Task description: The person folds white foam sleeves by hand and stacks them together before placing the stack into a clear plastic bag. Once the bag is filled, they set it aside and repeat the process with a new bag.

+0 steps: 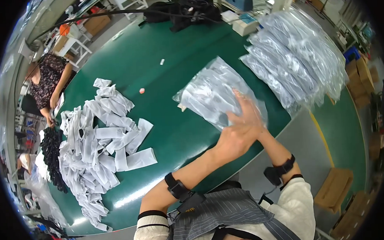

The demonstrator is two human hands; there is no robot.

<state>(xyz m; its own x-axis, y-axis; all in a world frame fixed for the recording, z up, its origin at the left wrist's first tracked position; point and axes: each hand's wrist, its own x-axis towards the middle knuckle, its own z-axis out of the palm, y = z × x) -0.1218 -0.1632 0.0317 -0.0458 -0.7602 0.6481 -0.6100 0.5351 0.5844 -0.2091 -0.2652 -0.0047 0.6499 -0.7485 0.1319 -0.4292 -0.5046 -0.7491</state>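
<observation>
A clear plastic bag (218,91) packed with pale grey-white cloth pieces lies flat on the green table. My right hand (249,111) rests on the bag's near right part, its fingers stretched out over the plastic. Close against the right wrist, at the bag's near edge, is my left hand (234,139). The left hand's back shows, while its fingers are mostly hidden, so I cannot tell what they hold, if anything. To the left spreads a loose heap of pale grey-white cloth strips (89,149), apart from both hands.
Filled clear bags (295,59) are stacked at the table's right edge. A black bundle (54,160) lies left of the heap. Black bags (188,12) and a white box (244,26) stand at the far edge. Another person (51,82) is at the left. Cardboard boxes (335,190) stand right.
</observation>
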